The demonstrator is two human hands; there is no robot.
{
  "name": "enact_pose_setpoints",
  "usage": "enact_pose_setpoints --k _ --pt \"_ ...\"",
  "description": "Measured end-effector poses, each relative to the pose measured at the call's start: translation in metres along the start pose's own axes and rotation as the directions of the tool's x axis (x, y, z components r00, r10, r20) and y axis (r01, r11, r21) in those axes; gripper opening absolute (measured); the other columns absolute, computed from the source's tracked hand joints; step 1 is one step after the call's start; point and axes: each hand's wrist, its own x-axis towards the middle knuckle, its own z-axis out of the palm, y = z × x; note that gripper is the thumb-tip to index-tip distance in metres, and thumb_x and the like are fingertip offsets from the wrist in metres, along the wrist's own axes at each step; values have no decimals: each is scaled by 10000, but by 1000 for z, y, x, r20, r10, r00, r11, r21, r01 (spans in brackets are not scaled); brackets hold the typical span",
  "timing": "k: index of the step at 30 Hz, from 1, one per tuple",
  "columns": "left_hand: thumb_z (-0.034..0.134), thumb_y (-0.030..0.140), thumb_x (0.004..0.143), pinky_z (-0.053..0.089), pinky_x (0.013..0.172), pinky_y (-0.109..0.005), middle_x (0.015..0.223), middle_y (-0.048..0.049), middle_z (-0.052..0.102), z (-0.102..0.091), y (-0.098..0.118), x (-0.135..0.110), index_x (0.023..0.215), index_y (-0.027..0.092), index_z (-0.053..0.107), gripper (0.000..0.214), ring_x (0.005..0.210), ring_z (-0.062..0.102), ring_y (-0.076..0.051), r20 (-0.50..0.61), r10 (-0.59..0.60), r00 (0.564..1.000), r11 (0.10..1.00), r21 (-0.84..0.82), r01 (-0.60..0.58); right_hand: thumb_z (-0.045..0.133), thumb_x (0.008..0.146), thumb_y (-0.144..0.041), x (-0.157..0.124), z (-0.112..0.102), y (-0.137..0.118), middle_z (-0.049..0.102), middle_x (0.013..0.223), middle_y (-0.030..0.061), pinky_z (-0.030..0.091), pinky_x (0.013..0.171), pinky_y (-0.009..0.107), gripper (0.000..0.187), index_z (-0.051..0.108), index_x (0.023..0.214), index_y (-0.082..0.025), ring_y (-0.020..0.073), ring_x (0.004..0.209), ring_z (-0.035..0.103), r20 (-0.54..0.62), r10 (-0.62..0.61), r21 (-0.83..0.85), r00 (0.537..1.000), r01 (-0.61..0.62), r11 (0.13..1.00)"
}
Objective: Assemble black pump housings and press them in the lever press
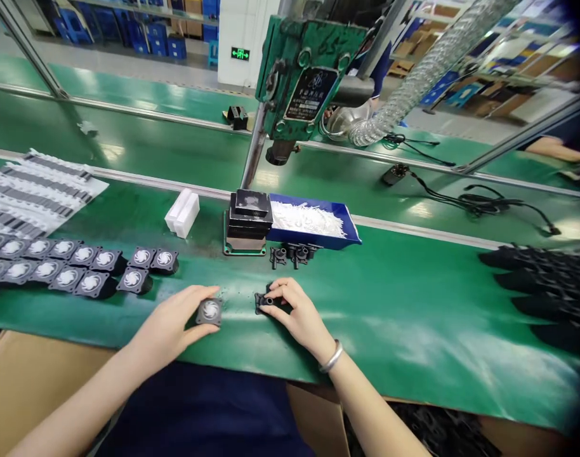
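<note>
Between the thumb and fingers of my left hand (pixel 183 317) is a small square black part with a white bladed disc (pixel 210 311), like a pump or fan housing. My right hand (pixel 292 311) pinches a black plastic fitting (pixel 261 303) with a round port, low over the green mat. The two parts are apart. Beyond them, several similar black fittings (pixel 294 255) lie before the press base (pixel 247 228). Above that base hangs the green press head (pixel 302 79). To the left, rows of finished-looking housings (pixel 83 255) show their white bladed discs.
A blue bin (pixel 349 228) of white slender pieces stands right of the press base. A white block (pixel 182 212) and sheets of striped parts (pixel 37 190) lie left. Black parts (pixel 523 279) line the right edge. A flexible duct (pixel 428 76) and cables (pixel 485 203) are behind.
</note>
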Motion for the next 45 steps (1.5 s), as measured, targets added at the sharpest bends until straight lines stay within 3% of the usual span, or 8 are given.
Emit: enact_pose_setpoints --k 6,12,16,22,28,37,42,45 --pt "779 223 793 474 1043 -373 1180 -24 671 56 26 20 1301 291 468 599 1152 616 -215 61 -173 983 822 -542 178 733 843 -315 4 -18 -16 628 1128 80 466 978 441 134 646 864 -217 236 1093 603 -85 9 8 996 -9 1000" --pt "790 221 757 509 1026 -382 1136 -38 651 62 27 21 1272 268 479 603 1119 636 -213 93 -217 972 690 -689 221 731 854 -253 0 -15 -68 655 1037 46 513 930 368 146 615 940 -231 193 1074 603 -56 -218 70 974 222 973" --pt "764 229 774 544 992 -388 1168 -60 637 62 28 20 1262 262 497 557 1129 634 -227 61 -209 976 709 -678 194 666 904 -251 1 -2 -76 649 1041 71 532 920 418 108 604 990 -230 223 1099 589 -10 -324 1 946 324 946" --pt "745 236 808 557 990 -393 1160 -66 639 62 28 20 1288 262 481 549 1112 645 -221 41 -163 986 743 -652 150 638 923 -285 1 4 -72 655 1009 69 530 913 440 117 595 1021 -238 232 1074 602 8 -273 -21 962 274 962" --pt "732 280 839 565 970 -400 1234 -79 630 49 25 23 1313 263 479 537 1120 639 -234 21 -28 999 893 -450 35 675 893 -306 1 8 -72 650 964 51 513 881 382 142 583 965 -225 206 992 604 52 -210 36 976 209 977" --pt "706 284 876 576 922 -361 1172 -87 660 50 12 25 1311 252 476 494 1063 666 -226 -36 198 980 928 -317 -199 678 893 -307 1 12 -59 629 1023 42 506 911 340 167 567 985 -223 175 1015 592 62 -216 125 974 207 970" --pt "690 268 886 580 860 -315 1117 -82 667 23 18 48 1245 232 524 397 1005 672 -210 -109 292 950 923 -227 -310 677 884 -392 23 -32 -75 579 1220 86 498 993 371 300 566 1118 -240 203 1161 565 110 -278 36 954 276 960" --pt "709 296 875 562 897 -345 1087 -89 660 -13 24 88 1212 212 562 377 1019 648 -217 -249 367 896 907 -117 -404 620 931 -327 58 -84 -99 584 1218 94 475 1030 427 197 575 1107 -250 220 1182 554 -114 -395 -178 911 373 911"
